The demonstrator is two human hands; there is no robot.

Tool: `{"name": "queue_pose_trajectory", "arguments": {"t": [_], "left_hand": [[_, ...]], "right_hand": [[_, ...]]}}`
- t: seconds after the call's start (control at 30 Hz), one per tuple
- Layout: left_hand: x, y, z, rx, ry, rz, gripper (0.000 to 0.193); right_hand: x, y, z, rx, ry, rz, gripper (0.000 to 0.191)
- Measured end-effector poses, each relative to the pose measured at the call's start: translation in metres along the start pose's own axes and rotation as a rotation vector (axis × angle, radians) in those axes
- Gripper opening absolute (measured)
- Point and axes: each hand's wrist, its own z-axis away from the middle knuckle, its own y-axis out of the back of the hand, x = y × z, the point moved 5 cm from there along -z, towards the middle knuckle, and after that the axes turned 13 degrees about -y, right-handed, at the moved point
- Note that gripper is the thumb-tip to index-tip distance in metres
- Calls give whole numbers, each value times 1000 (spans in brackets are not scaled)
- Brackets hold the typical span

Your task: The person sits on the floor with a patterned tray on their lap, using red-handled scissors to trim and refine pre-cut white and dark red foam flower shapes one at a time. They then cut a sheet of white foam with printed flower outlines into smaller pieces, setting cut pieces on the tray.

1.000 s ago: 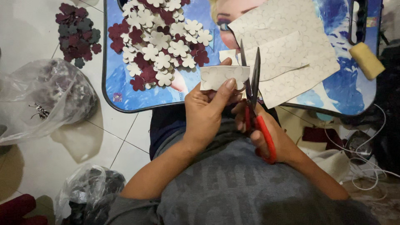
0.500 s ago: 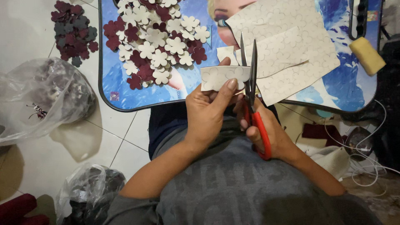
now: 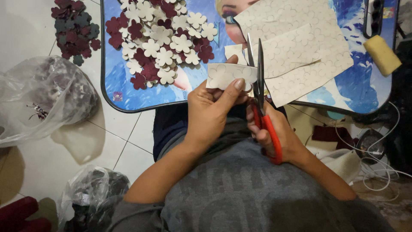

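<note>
My left hand (image 3: 212,109) pinches a small cream foam strip (image 3: 225,75) with flower outlines drawn on it. My right hand (image 3: 281,135) grips red-handled scissors (image 3: 262,101), whose blades point up and away along the strip's right edge. Both hands hover just in front of a blue picture tray table (image 3: 128,96). On the tray lie a heap of cream and maroon foam flowers (image 3: 165,45) and larger cream foam sheets (image 3: 296,51) marked with flower outlines.
A pile of dark maroon and grey flowers (image 3: 75,28) lies on the white tile floor at the left. Clear plastic bags (image 3: 40,96) sit on the floor, another bag (image 3: 92,195) nearer me. A yellow sponge (image 3: 382,53) rests on the tray's right edge. White cables (image 3: 377,172) trail at the right.
The strip and scissors have stayed together; the blades have closed in slightly along the strip's right edge. The view has shifted a little.
</note>
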Motion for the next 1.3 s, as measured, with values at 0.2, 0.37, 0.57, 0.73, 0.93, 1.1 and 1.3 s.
{"name": "queue_pose_trajectory", "arguments": {"t": [0.2,0.37,0.57,0.73,0.93,1.1,1.3], "left_hand": [[3,6,-5,-11,67,19,38],[14,9,-6,-51,93,-59,47],[18,10,-10,-85,85,-25,49],[18,15,-12,-84,99,-128,52],[14,17,-12,-37,61,-97,45],[9,10,-7,-49,26,-5,42],[13,6,-6,-82,20,-80,51]], "right_hand": [[-2,5,4,-23,-17,52,89],[-3,6,3,-61,-36,111,86],[0,7,3,-70,-41,137,85],[1,10,4,-84,-17,124,84],[6,10,4,-91,-52,119,84],[9,10,4,-38,-68,155,84],[1,9,3,-80,-7,137,92]]}}
